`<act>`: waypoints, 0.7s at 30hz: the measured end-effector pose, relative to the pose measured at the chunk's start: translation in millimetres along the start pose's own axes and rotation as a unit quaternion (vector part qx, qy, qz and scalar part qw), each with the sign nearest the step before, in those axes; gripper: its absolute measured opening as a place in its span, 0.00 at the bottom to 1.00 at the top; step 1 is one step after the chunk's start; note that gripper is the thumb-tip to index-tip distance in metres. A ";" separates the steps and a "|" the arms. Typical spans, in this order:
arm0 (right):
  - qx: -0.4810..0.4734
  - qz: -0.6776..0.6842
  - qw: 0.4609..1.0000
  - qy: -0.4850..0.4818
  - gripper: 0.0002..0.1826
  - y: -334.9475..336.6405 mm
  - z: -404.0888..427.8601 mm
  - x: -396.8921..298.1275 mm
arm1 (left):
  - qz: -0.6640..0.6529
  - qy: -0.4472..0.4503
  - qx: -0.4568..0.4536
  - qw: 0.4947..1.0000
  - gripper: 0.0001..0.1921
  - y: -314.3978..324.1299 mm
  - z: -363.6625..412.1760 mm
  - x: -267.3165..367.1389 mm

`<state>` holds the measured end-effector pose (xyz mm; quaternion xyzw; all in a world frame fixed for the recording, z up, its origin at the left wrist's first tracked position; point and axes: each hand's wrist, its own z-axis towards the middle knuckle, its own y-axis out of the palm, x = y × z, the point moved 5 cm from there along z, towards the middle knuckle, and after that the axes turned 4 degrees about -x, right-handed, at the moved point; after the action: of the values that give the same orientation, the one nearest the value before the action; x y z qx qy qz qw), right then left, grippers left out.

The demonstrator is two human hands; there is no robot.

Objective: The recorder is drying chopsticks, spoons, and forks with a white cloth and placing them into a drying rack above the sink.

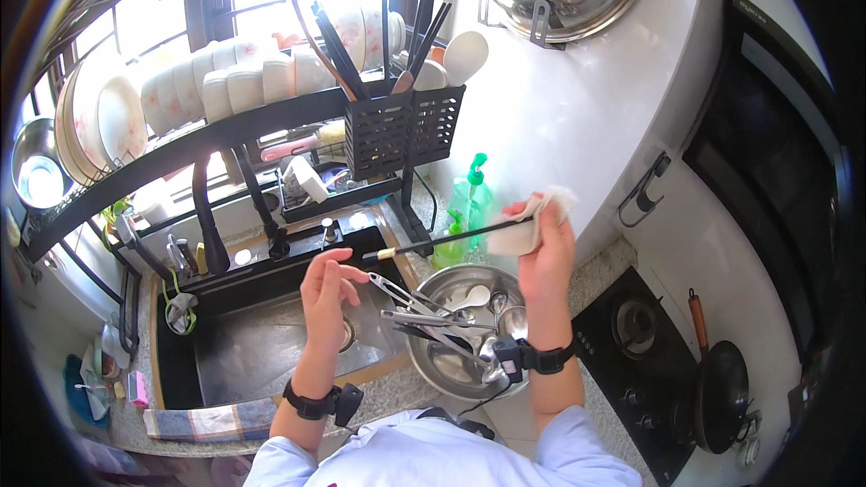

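Observation:
My right hand (pixel 547 250) grips a crumpled white cloth (pixel 521 233), which is wrapped around one end of a black chopstick (pixel 467 233) with a gold-coloured band. The chopstick slants down leftward over the sink's right edge. Close to its other end is my left hand (pixel 331 284), fingers apart, holding nothing. Below my hands, a steel bowl (pixel 423 368) holds several metal spoons and utensils and a white spoon (pixel 473 297). Whether one or two chopsticks lie together, I cannot tell.
A sink (pixel 250 358) lies at the left, under a rack (pixel 270 109) of bowls and plates. Chopsticks and spoons stand in a black utensil holder (pixel 379 135). Green pump bottles (pixel 450 243) stand by the wall. At the right are a gas hob (pixel 609 338) and a wok (pixel 724 396).

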<state>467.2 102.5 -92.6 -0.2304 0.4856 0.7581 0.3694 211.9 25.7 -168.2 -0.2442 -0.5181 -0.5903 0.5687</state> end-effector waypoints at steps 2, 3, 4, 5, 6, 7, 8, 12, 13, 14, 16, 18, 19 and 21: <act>0.000 -0.005 1.000 -0.023 0.13 12.1 11.3 -20.5 | 0.006 0.010 0.002 1.000 0.15 -3.7 8.7 15.3; -0.002 -0.018 0.998 -0.060 0.13 18.3 16.0 -35.5 | 0.010 0.018 0.000 1.000 0.15 -1.9 12.9 23.2; -0.006 -0.030 0.995 -0.098 0.12 25.2 20.6 -49.0 | 0.013 0.020 0.001 1.000 0.14 0.3 16.3 32.2; -0.008 -0.030 0.995 -0.099 0.12 31.2 26.6 -57.7 | 0.011 0.023 0.001 1.000 0.14 2.0 19.7 38.4; -0.028 -0.033 0.990 -0.137 0.12 36.9 32.1 -69.8 | 0.018 0.033 -0.003 0.999 0.14 5.6 24.0 42.3; -0.050 -0.033 0.983 -0.172 0.12 45.8 37.0 -78.5 | 0.028 0.045 -0.003 0.999 0.13 6.0 27.2 47.1; -0.053 -0.032 0.983 -0.173 0.12 55.2 41.4 -84.5 | 0.029 0.047 -0.006 0.998 0.13 6.6 30.6 50.6; -0.107 -0.055 0.960 -0.252 0.13 100.9 52.3 -114.7 | 0.027 0.062 -0.031 0.997 0.12 16.4 43.3 66.3; -0.133 -0.071 0.949 -0.277 0.15 113.2 54.4 -121.7 | 0.027 0.066 -0.032 0.997 0.12 18.2 46.0 71.1; -0.128 -0.100 0.943 -0.292 0.15 123.0 58.1 -127.0 | 0.031 0.074 -0.039 0.996 0.12 20.5 48.8 76.0; -0.127 -0.163 0.923 -0.325 0.15 138.6 68.9 -131.9 | 0.029 0.090 -0.051 0.994 0.12 24.7 57.3 77.7; -0.163 -0.177 0.920 -0.309 0.15 156.8 79.7 -125.9 | 0.033 0.093 -0.054 0.994 0.12 26.4 63.0 78.0; -0.163 -0.197 0.916 -0.308 0.15 161.9 85.0 -124.2 | 0.036 0.092 -0.059 0.993 0.12 28.4 65.2 77.8; -0.186 -0.250 0.896 -0.317 0.15 169.9 102.2 -113.6 | 0.037 0.092 -0.065 0.993 0.12 28.6 69.1 73.1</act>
<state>405.6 113.5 127.2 -0.1559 0.1191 0.7497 0.6320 200.4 61.9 -70.8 -0.2441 -0.4145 -0.6215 0.6183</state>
